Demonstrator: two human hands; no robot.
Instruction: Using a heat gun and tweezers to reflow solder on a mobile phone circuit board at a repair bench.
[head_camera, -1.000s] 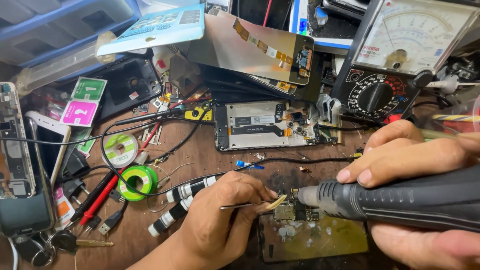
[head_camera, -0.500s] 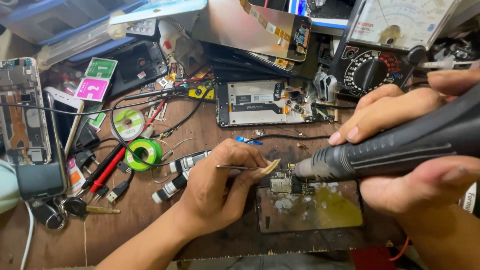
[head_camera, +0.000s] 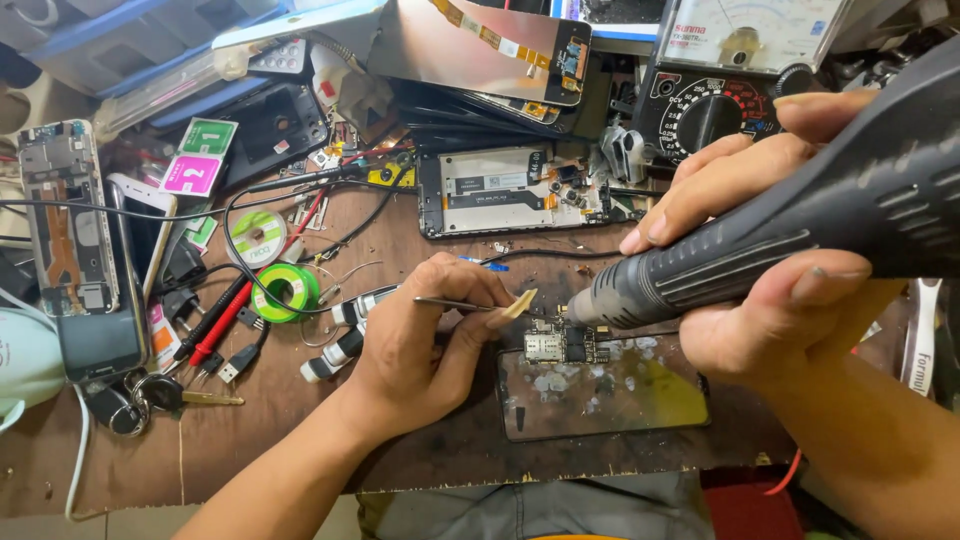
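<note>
My right hand (head_camera: 770, 260) grips a thick dark grey hot-air handpiece (head_camera: 800, 225), its nozzle pointing down-left at a small circuit board (head_camera: 560, 345). That board lies on a stained glass panel (head_camera: 640, 395) on the wooden bench. My left hand (head_camera: 420, 345) pinches thin metal tweezers (head_camera: 455, 303), whose tips hold a small tan flex strip (head_camera: 520, 303) just above and left of the board. The nozzle tip and the tweezer tips sit a few centimetres apart.
An opened phone body (head_camera: 500, 190) lies behind the work spot, with an analogue multimeter (head_camera: 730, 70) at the back right. Green solder-wire spools (head_camera: 285, 290), red and black probes (head_camera: 225, 320), keys (head_camera: 160, 395) and more phones (head_camera: 70, 215) crowd the left side.
The view has shifted, so the handpiece now reaches in from the upper right at a steeper tilt. Tweezers and nozzle stay over the small board.
</note>
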